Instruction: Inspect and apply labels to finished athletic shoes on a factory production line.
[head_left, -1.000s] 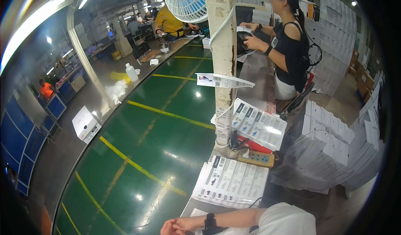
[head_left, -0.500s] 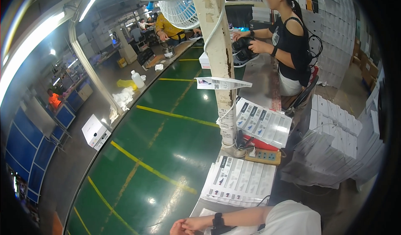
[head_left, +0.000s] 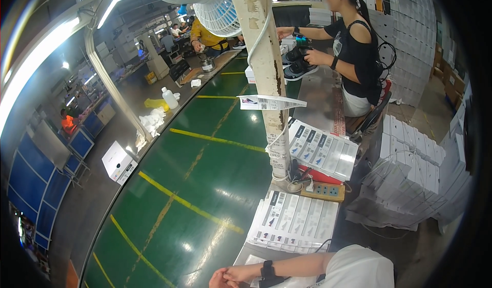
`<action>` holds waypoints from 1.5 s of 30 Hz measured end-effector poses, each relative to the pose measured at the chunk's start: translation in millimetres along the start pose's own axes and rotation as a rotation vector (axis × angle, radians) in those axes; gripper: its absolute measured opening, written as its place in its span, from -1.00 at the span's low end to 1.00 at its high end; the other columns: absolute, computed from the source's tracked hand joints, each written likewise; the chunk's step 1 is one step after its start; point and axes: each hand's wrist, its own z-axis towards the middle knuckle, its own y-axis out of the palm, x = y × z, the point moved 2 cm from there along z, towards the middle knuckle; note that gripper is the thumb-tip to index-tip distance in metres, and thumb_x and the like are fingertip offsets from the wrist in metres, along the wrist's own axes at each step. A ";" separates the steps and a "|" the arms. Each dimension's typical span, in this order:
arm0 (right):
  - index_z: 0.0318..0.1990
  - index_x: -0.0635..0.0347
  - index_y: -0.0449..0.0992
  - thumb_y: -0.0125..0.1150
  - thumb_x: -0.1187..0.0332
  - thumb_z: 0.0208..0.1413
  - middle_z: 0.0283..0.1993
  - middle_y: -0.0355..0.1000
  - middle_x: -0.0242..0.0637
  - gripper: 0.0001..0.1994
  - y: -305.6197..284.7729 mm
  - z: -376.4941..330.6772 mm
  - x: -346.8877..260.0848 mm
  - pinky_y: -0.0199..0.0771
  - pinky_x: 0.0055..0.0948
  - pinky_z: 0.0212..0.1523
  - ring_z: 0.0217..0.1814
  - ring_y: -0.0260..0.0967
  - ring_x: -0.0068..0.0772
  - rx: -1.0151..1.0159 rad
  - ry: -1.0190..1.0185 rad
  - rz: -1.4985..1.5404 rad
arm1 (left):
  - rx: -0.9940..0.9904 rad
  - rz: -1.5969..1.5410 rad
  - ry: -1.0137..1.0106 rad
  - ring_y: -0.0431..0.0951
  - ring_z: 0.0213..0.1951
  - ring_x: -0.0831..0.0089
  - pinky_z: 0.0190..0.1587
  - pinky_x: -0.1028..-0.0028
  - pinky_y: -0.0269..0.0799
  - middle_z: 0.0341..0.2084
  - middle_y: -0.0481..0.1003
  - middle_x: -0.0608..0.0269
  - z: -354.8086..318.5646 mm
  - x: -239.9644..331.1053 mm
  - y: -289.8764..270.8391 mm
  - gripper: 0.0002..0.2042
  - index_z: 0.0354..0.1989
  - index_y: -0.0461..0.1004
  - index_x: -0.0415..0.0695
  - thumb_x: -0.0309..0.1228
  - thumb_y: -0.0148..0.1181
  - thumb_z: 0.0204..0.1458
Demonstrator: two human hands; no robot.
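At the bottom edge, my right hand [head_left: 242, 273] rests beside the green belt, with a black band on its wrist. Its fingers are folded in, and I see nothing held. Against it lies what looks like my left hand [head_left: 219, 278], mostly cut off by the lower edge, so its fingers are hard to read. Just beyond my forearm is a stack of flat white printed boxes [head_left: 294, 221]. A second such stack [head_left: 323, 149] leans further back, near a wooden power strip [head_left: 322, 191].
A green belt [head_left: 205, 160] with yellow lines runs away from me. A chipped white post [head_left: 264, 42] carries a fan [head_left: 218, 16]. A co-worker in black [head_left: 353, 47] holds a dark shoe [head_left: 300, 67]. Wrapped white boxes [head_left: 405, 170] stand right; a white box [head_left: 119, 162] sits left.
The co-worker's far hand has moved from the shoe toward the post, while the other hand keeps the shoe. My hands stay put; the view has shifted slightly.
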 end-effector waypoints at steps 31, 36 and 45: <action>-0.47 0.02 0.05 -0.23 0.55 0.13 -0.64 0.22 -0.45 -0.82 0.5 0.4 1.1 0.25 -0.61 -0.53 -0.58 0.32 -0.54 0.013 0.037 0.035 | -0.001 0.010 0.008 0.44 -0.68 0.41 -0.60 0.53 0.36 -0.57 0.47 0.23 1.6 -1.3 -3.4 -0.72 -0.12 0.39 -0.26 -0.30 -0.05 0.15; -0.47 0.01 0.06 -0.22 0.53 0.13 -0.64 0.22 -0.47 -0.82 5.0 -6.3 -9.1 0.26 -0.61 -0.51 -0.58 0.30 -0.56 -0.020 0.010 0.029 | -0.011 -0.004 0.016 0.44 -0.68 0.41 -0.61 0.53 0.36 -0.56 0.47 0.24 -0.4 -0.5 -1.8 -0.73 -0.13 0.39 -0.26 -0.31 -0.05 0.15; -0.48 0.01 0.10 -0.23 0.51 0.13 -0.65 0.21 -0.48 -0.83 5.2 -4.7 -10.7 0.24 -0.61 -0.56 -0.63 0.25 -0.61 0.010 0.051 -0.017 | 0.000 0.004 0.037 0.46 -0.66 0.42 -0.61 0.54 0.36 -0.55 0.48 0.25 -1.4 1.9 0.7 -0.75 -0.14 0.39 -0.25 -0.33 -0.05 0.14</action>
